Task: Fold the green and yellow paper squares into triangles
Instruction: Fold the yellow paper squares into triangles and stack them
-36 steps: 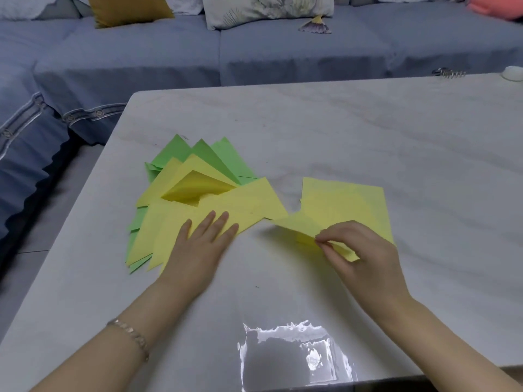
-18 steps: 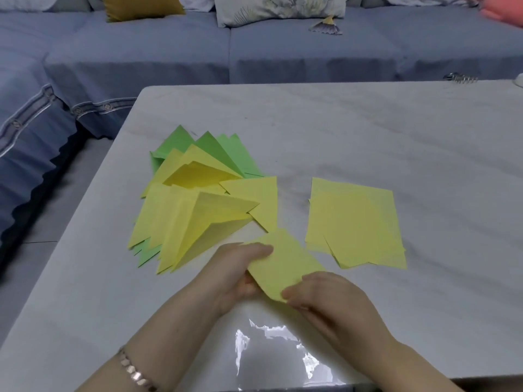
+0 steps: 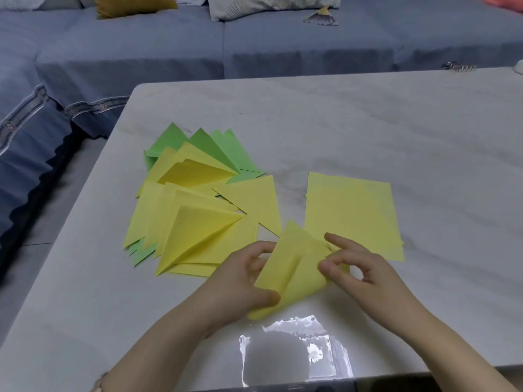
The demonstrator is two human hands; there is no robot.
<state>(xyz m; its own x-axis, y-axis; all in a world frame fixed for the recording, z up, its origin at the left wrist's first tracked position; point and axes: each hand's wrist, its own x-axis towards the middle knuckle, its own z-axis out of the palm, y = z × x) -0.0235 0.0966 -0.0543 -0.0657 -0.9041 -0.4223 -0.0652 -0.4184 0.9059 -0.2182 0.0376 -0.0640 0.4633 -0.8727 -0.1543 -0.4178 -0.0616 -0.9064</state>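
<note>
Sheet: single yellow sheet [image 3: 294, 278], plain matte paper, bent over into a soft curl w/ rounded bulge on near side, bend uncreased; one corner pointing up & away, another low by the left thumb.
Sheet pos: near-centre front of table [image 3: 368, 123], between both hands, in front of the gap btw folded pile & flat stack; top corner overlapping stack's near-left corner in view; touching tabletop or just above it, can't tell.
L hand: left hand [image 3: 240, 284] gripping sheet's left side, thumb pressed on near face, fingers curled round behind far edge.
R hand: right hand [image 3: 365, 275] pinching sheet's right corner btw thumb & index; other fingers loosely curled, apart from the paper.
Folded pile: pile of triangles [image 3: 192, 210] left of hands, yellow on top; green triangles [image 3: 215, 148] fanned out at far side & peeking out near-left; top yellow one gaping open a bit.
Flat stack: stack of yellow squares [image 3: 353, 216] right of pile, lying flat, edges slightly offset.
Vs 0.5 s ago: sheet then a nearly flat diamond held at two edges; now rolled over on itself, corners closer together. Pile & stack as before.
Vs 1 s ago: L hand then flat, fingers spread on pile; R hand then pinching sheet at stack's near edge; both now on sheet, nearer table front.
Bkgd: blue-grey sofa [image 3: 169, 52] behind table; bright glare patch [image 3: 283, 349] on tabletop below hands.
</note>
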